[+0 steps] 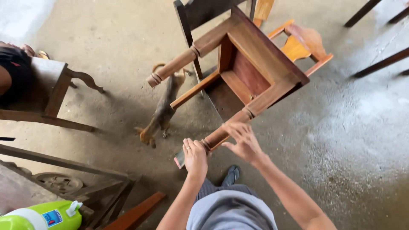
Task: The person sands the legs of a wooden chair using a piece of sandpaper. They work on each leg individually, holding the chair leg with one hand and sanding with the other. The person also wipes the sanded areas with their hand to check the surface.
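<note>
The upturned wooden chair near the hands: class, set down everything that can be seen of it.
The upturned wooden chair is reddish-brown varnished wood, tipped so the hollow underside of its seat frame faces the camera. Two turned legs with ringed collars jut out, joined by a plain stretcher. The left hand grips the end of the nearer leg; the right hand rests open on that leg higher up. It stands over a concrete floor, with a cat passing under the farther leg.
</note>
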